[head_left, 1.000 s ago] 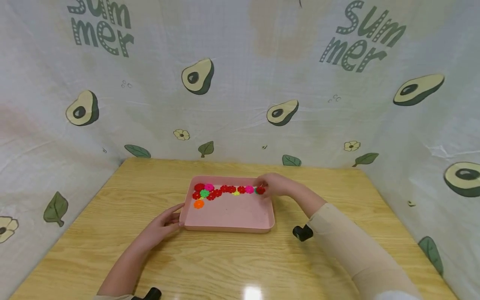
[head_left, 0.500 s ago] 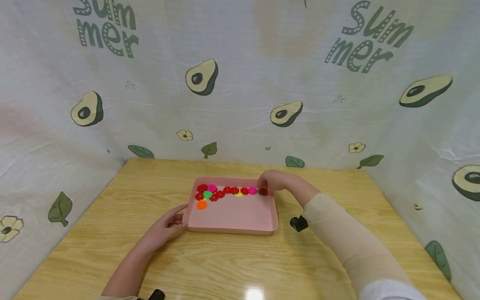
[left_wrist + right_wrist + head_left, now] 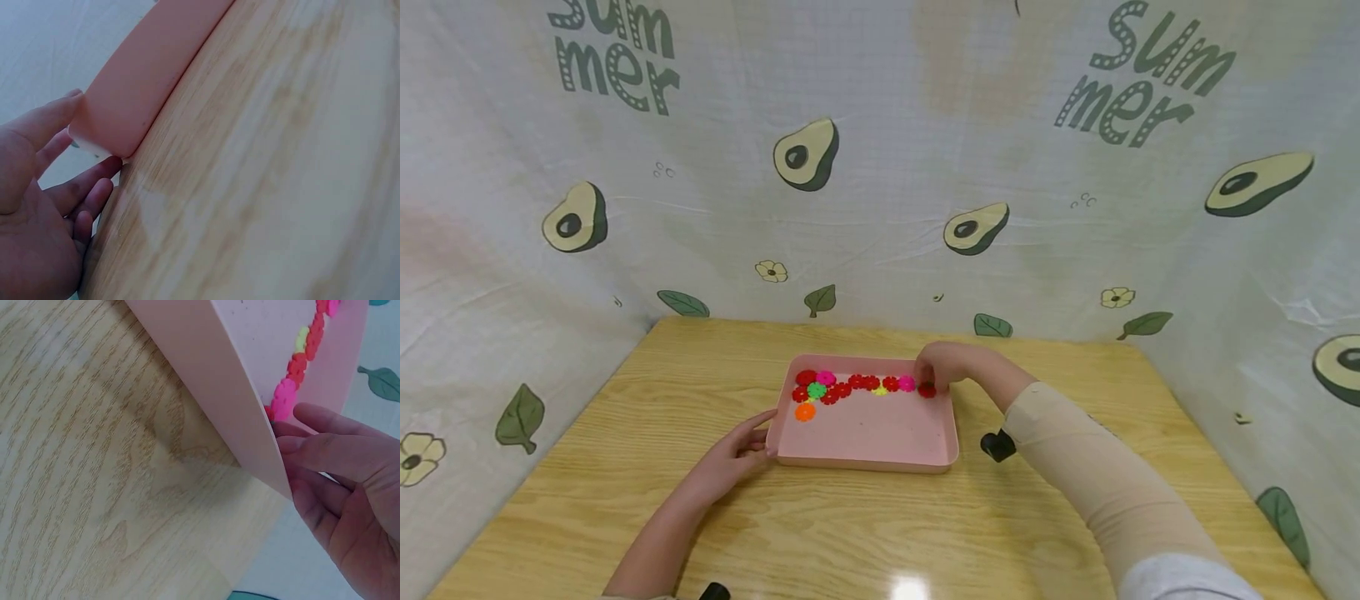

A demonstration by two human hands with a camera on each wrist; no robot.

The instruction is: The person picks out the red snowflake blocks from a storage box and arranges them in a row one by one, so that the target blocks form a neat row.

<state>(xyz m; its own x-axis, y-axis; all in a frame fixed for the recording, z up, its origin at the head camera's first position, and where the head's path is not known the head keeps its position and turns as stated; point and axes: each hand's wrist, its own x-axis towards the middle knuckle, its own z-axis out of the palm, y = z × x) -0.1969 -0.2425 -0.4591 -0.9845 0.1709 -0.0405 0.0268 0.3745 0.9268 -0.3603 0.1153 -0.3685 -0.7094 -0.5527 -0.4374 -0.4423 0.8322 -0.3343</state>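
Observation:
A shallow pink tray (image 3: 865, 433) sits on the wooden table, with small flower-shaped plastic pieces along its back and left sides. My left hand (image 3: 730, 457) rests at the tray's front left corner, thumb and fingertips touching its wall; in the left wrist view the fingers (image 3: 94, 178) meet the corner. Over the back right corner, my right hand (image 3: 946, 363) pinches a red flower-shaped piece (image 3: 927, 390), partly covered by the fingertips. Left of it lies a pink piece (image 3: 907, 383). In the right wrist view the fingers (image 3: 331, 453) reach over the tray wall, hiding most of the held piece.
Red pieces (image 3: 864, 382) run in a row along the back wall, beside a yellow one (image 3: 880, 389). Farther left are a green piece (image 3: 816, 389) and an orange one (image 3: 805, 412). A printed cloth (image 3: 880, 167) hangs behind the table (image 3: 820, 533).
The fingers of my right hand have settled lower at the back right corner, and the red piece has shifted slightly toward the front. Green beside it no longer shows. My left hand stays at the tray.

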